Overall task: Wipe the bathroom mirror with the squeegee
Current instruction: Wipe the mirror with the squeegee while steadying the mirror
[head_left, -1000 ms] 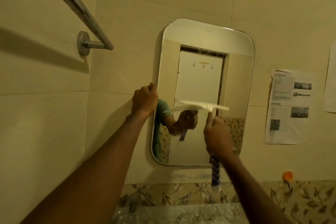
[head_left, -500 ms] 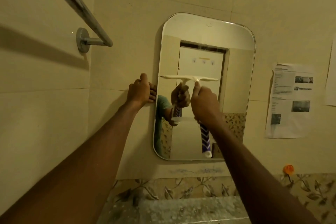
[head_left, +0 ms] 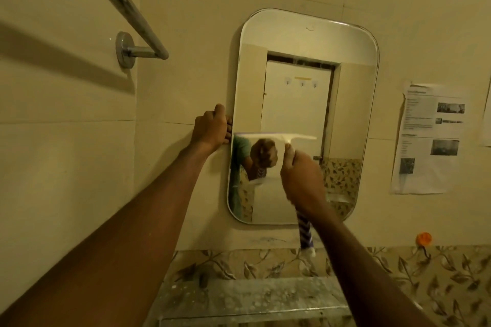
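Wiping hand: the right hand [head_left: 303, 178] is wrapped tight round the squeegee [head_left: 276, 137], just under its white blade. The blue striped handle pokes out below the wrist.
Helping hand: the left hand [head_left: 211, 129] has its fingers curled round the left edge of the mirror [head_left: 350, 93], about halfway up.
Squeegee: the blade lies level across the glass, on the left half of the mirror, about halfway up. Its left tip is close to the left hand.
Mirror: it is tall with round corners and hangs on the tiled wall. The glass to the right of the blade looks not yet reached by this stroke.
Step in hand: it looks like one stroke in the middle of the job.
Doing it well: the whole blade should press flat on the glass, with the same push at both tips. The stroke should be slow and straight. The next stroke should lap over this one a little, so no strip gets missed. The left hand should stop the mirror from wobbling.
Wall around: a towel rail [head_left: 127, 5] is up on the left. A paper sheet [head_left: 430, 141] hangs on the right, with an orange hook [head_left: 424, 238] lower down. Leaf tiles [head_left: 239, 265] run below the mirror.
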`<state>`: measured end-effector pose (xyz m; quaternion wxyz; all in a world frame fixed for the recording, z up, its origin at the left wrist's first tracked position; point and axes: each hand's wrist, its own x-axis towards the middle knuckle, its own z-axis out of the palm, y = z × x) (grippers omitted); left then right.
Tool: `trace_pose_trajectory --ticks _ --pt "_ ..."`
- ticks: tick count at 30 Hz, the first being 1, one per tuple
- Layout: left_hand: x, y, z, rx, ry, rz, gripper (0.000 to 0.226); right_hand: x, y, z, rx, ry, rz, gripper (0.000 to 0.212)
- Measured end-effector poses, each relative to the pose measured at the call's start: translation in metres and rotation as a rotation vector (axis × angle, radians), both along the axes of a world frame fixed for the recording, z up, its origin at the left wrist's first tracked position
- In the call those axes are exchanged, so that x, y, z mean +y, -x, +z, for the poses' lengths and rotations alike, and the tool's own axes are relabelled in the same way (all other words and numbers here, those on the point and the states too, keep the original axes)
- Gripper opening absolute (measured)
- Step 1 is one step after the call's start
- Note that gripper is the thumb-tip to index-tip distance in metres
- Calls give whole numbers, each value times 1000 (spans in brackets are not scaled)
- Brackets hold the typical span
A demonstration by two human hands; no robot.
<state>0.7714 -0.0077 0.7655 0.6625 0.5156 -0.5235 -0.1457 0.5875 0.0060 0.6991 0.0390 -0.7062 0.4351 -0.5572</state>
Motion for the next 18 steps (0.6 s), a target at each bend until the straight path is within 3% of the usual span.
trace_pose_trajectory --ticks 3,9,12,18 --pt "-1 1 0 -9 7 16 53 -5 -6 8 -2 18 -27 40" --pt "-1 2 -2 -9 9 19 59 2 -18 -105 37 -142 -55 36" --pt "-2 3 -6 -42 -11 36 63 3 -15 -128 66 -202 -83 41" --pt "-1 6 -15 -77 15 84 62 0 3 -40 -55 -9 -24 45"
